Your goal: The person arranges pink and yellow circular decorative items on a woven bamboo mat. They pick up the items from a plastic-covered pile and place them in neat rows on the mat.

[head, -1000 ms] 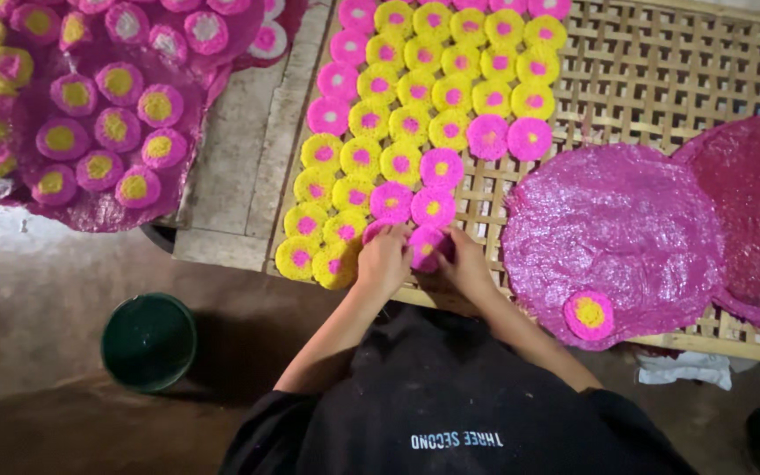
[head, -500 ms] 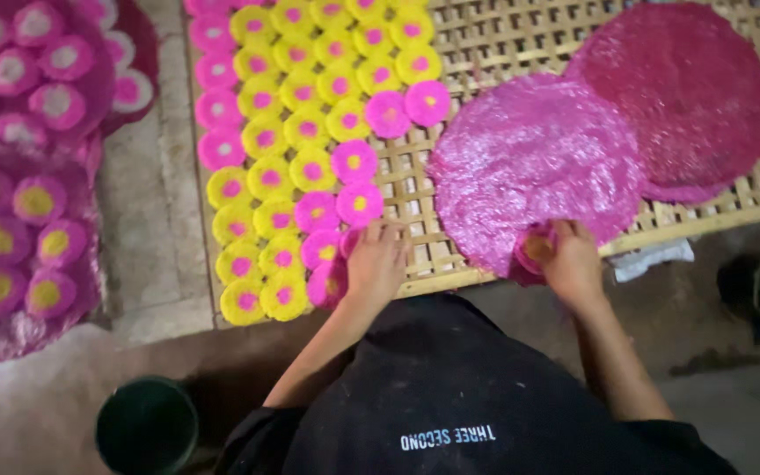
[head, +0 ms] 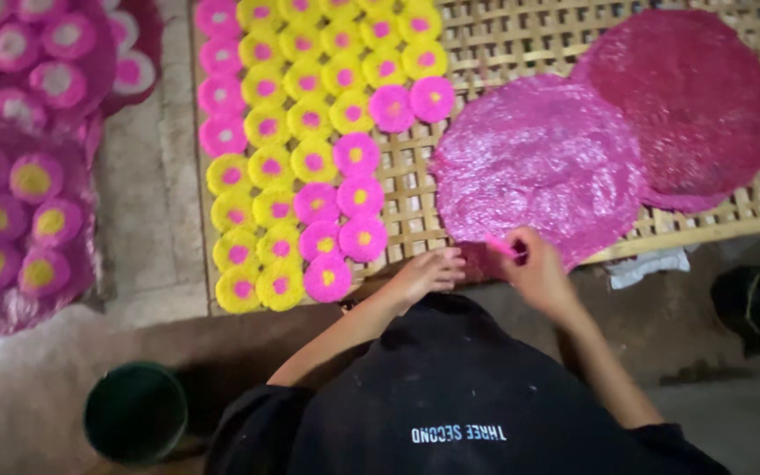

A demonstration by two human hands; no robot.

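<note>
— On the woven bamboo rack (head: 503, 40), where is your right hand (head: 534, 268)?

— At the near edge of the big pink sheet (head: 538, 167); your grip there is pinched together on a small pink piece (head: 500, 247).

— And your left hand (head: 428, 271)?

— Just beside the rows of pink and yellow discs (head: 310, 149); its fingers lie flat and apart, holding nothing; a green bucket (head: 134, 413) stands on the floor.
</note>
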